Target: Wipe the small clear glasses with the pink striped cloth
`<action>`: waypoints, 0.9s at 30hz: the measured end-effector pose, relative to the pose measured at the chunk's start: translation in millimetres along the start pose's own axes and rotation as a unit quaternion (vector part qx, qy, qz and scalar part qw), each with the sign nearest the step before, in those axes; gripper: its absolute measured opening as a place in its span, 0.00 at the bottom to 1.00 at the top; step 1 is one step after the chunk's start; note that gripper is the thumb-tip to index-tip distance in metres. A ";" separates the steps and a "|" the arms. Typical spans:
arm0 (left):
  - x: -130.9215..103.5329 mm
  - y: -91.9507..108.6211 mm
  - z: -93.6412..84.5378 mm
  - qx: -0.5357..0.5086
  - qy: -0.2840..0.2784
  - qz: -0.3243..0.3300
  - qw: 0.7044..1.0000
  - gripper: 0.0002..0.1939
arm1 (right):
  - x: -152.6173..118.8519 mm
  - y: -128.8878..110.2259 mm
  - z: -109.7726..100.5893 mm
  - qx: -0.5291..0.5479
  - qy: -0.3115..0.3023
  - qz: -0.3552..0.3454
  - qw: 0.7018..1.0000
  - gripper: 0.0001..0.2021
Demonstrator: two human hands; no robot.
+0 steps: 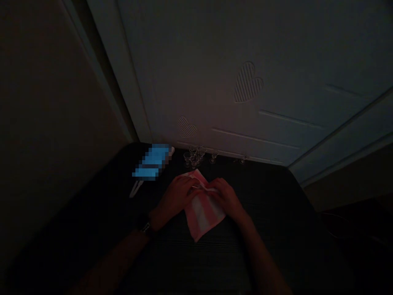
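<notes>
A pink-and-white striped cloth (205, 213) lies bunched between my hands on the dark table. My left hand (181, 191) is closed at the cloth's upper left, with a watch on its wrist. By its fingertips a small clear glass (194, 187) glints, mostly hidden by the fingers and cloth. Fingers of my right hand (225, 196) pinch the cloth's folded upper right part. Just behind the cloth stands a cluster of small stemmed glasses (194, 157). Another small glass (214, 156) stands apart to the right of them.
A device with a blurred blue screen (152, 162) rests on the table's left, with a white strap-like piece (136, 188) in front. Farther right, a small glass object (243, 159) sits near the pale panel (215, 94) with heart reliefs. The dark table (270, 229) has rounded corners; light is dim.
</notes>
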State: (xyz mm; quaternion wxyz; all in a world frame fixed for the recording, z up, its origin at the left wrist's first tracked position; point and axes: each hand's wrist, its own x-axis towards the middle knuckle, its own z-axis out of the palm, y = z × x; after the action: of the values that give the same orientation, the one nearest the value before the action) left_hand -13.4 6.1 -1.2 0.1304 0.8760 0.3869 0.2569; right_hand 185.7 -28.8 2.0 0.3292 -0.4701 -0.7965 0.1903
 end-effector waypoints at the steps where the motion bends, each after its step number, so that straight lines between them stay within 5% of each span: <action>1: 0.2 0.6 0.2 -0.003 0.003 -0.005 1.000 0.09 | 0.0 -0.6 0.1 -0.002 -0.001 0.001 1.000 0.07; 11: 0.6 4.8 -0.3 -0.033 0.023 -0.017 0.999 0.08 | -1.1 -4.8 5.5 -0.064 -0.031 0.001 0.997 0.10; 16: 0.2 -1.7 4.0 -0.019 0.023 -0.013 0.999 0.15 | -1.7 -0.6 6.9 -0.080 -0.025 0.012 0.996 0.08; 27: 0.5 1.5 -1.1 0.002 0.012 -0.014 1.000 0.09 | -1.0 1.2 1.7 -0.050 -0.003 0.004 0.999 0.08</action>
State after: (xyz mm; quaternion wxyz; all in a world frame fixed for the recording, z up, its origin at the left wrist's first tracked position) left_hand -12.8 5.5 0.5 0.1276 0.8678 0.4010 0.2643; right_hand 185.5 -29.1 -0.2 0.3025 -0.4887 -0.8038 0.1532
